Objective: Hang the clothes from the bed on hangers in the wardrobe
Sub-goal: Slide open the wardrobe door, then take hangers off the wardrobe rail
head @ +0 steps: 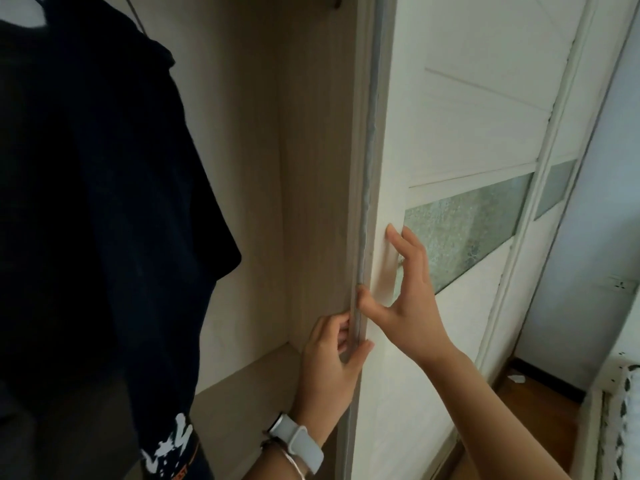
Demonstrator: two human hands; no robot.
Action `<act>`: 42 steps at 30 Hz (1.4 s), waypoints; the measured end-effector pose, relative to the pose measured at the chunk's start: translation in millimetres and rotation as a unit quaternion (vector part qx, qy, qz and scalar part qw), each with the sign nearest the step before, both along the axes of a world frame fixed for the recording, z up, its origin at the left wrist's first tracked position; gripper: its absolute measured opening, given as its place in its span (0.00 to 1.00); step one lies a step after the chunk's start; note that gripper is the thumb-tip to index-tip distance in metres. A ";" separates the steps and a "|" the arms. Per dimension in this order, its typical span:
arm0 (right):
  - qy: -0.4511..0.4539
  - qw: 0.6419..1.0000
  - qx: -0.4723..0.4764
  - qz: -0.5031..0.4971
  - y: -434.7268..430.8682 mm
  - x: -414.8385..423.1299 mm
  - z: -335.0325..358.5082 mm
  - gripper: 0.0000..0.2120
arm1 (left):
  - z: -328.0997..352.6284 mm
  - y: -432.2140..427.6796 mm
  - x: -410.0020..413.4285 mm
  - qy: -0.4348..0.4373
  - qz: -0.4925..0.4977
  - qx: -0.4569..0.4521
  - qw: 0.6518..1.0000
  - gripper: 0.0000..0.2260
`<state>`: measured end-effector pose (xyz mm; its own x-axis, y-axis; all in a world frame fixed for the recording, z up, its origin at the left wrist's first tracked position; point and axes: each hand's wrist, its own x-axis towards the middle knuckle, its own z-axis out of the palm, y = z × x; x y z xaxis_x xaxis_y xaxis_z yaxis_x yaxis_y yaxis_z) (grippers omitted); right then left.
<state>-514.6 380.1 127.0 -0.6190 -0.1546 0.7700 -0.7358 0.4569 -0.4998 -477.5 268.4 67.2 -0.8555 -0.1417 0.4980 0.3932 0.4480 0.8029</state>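
A dark navy T-shirt (104, 202) with a white print near its hem hangs on a hanger inside the open wardrobe (242, 168), filling the left of the view. The white sliding wardrobe door (450, 116) stands to the right, with a grey seal strip along its edge. My left hand (329, 362), a white watch on its wrist, grips that door edge with fingers behind and thumb in front. My right hand (401, 292) presses its spread fingers against the door's front face, the thumb at the edge.
A frosted glass band (467, 230) runs across the door. The wardrobe's inner shelf (249, 382) lies below the shirt. At the right, a wooden floor (540, 410) and the corner of a white patterned bed (620, 427) show.
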 end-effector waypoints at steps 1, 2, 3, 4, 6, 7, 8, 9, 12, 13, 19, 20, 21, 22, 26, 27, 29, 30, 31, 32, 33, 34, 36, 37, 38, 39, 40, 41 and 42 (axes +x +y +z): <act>0.022 1.000 -0.009 -0.020 -6.1 3.9 1.4 0.34 | 2.8 -5.5 2.9 -0.007 -0.007 -0.017 1.000 0.12; 0.062 0.997 -0.022 -0.044 -15.5 8.9 4.4 0.31 | 7.2 -13.6 7.3 -0.007 -0.009 -0.034 0.999 0.09; 0.114 0.991 -0.036 -0.066 -27.0 14.2 9.0 0.27 | 13.5 -24.4 12.9 -0.001 -0.005 -0.048 0.999 0.06; 0.169 0.982 -0.046 -0.076 -40.6 19.9 15.9 0.24 | 22.8 -37.4 20.0 0.010 0.002 -0.054 0.998 0.04; 0.256 0.963 -0.049 -0.063 -70.8 30.1 34.7 0.17 | 50.7 -67.5 39.0 0.053 0.027 -0.059 0.996 0.04; 0.280 0.958 -0.047 -0.041 -85.8 34.7 45.7 0.13 | 68.2 -83.1 49.6 0.088 0.043 -0.059 0.993 0.05; 0.296 0.954 -0.043 -0.012 -100.4 38.7 56.7 0.10 | 86.9 -98.2 60.8 0.127 0.065 -0.064 0.988 0.07; 0.310 0.950 -0.038 0.014 -114.9 42.3 68.0 0.08 | 106.5 -113.0 72.2 0.165 0.089 -0.074 0.980 0.10; 0.312 0.945 -0.053 0.085 -153.6 49.8 108.8 0.09 | 166.1 -149.8 104.1 0.271 0.197 -0.164 0.928 0.09; 0.276 0.950 -0.078 0.121 -165.0 51.2 125.0 0.10 | 183.9 -160.2 112.2 0.301 0.243 -0.203 0.900 0.10; 0.028 0.940 -0.249 0.230 -217.8 35.5 216.5 0.06 | 283.2 -206.1 118.8 0.276 0.393 -0.341 0.808 0.12; -0.010 0.940 -0.250 0.234 -223.0 28.4 230.3 0.06 | 300.7 -211.4 112.5 0.253 0.400 -0.351 0.808 0.12; -0.047 0.939 -0.243 0.240 -228.7 20.7 242.5 0.07 | 318.3 -217.0 104.5 0.217 0.412 -0.361 0.808 0.13; -0.081 0.937 -0.233 0.249 -235.0 13.2 253.3 0.08 | 334.8 -221.3 96.2 0.170 0.430 -0.371 0.805 0.13; -0.146 0.935 -0.182 0.267 -262.4 -12.0 284.7 0.13 | 375.6 -234.4 62.3 -0.016 0.505 -0.424 0.752 0.13; -0.168 0.930 -0.173 0.276 -267.9 -16.4 290.6 0.16 | 380.8 -239.5 55.4 -0.050 0.514 -0.433 0.739 0.13; -0.222 0.912 -0.160 0.307 -277.0 -25.0 300.7 0.19 | 388.1 -250.6 45.9 -0.095 0.523 -0.434 0.727 0.13; -0.244 0.902 -0.159 0.318 -281.2 -29.2 305.0 0.18 | 390.8 -255.9 43.2 -0.105 0.527 -0.429 0.726 0.12; -0.262 0.894 -0.161 0.325 -284.4 -32.9 308.6 0.17 | 393.2 -261.3 41.1 -0.109 0.531 -0.420 0.728 0.12; -0.279 0.886 -0.164 0.333 -287.8 -36.6 311.3 0.17 | 394.5 -265.5 39.7 -0.112 0.534 -0.406 0.733 0.11; -0.292 0.878 -0.168 0.339 -290.7 -39.6 312.9 0.17 | 395.7 -269.5 38.1 -0.116 0.533 -0.388 0.742 0.11; -0.298 0.875 -0.171 0.341 -292.8 -42.5 314.0 0.17 | 396.2 -273.2 37.2 -0.121 0.528 -0.368 0.756 0.11; -0.293 0.880 -0.178 0.329 -294.5 -46.9 317.7 0.19 | 397.4 -280.2 35.6 -0.123 0.517 -0.323 0.783 0.10; -0.285 0.886 -0.179 0.319 -295.6 -47.9 320.3 0.19 | 398.8 -282.8 36.5 -0.116 0.513 -0.295 0.798 0.09; -0.276 0.891 -0.178 0.314 -295.6 -47.0 322.6 0.19 | 401.2 -283.4 38.6 -0.097 0.517 -0.267 0.808 0.11; -0.269 0.891 -0.181 0.318 -296.4 -47.1 325.4 0.19 | 405.3 -283.7 41.5 -0.079 0.525 -0.248 0.811 0.12; -0.267 0.887 -0.188 0.326 -296.7 -45.6 328.1 0.19 | 409.9 -283.1 45.2 -0.059 0.533 -0.235 0.811 0.13; -0.270 0.878 -0.204 0.340 -297.8 -43.6 330.9 0.19 | 415.2 -281.5 49.7 -0.043 0.537 -0.223 0.812 0.15; -0.274 0.866 -0.216 0.357 -298.3 -38.1 333.7 0.18 | 420.6 -279.4 54.5 -0.026 0.534 -0.204 0.820 0.15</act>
<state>-552.7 81.8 460.7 -0.7753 -0.4201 0.4716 -0.3508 -0.3345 -0.8747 -423.0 -11.0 487.8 -0.3737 -0.6548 0.6569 -0.4291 0.7499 0.5035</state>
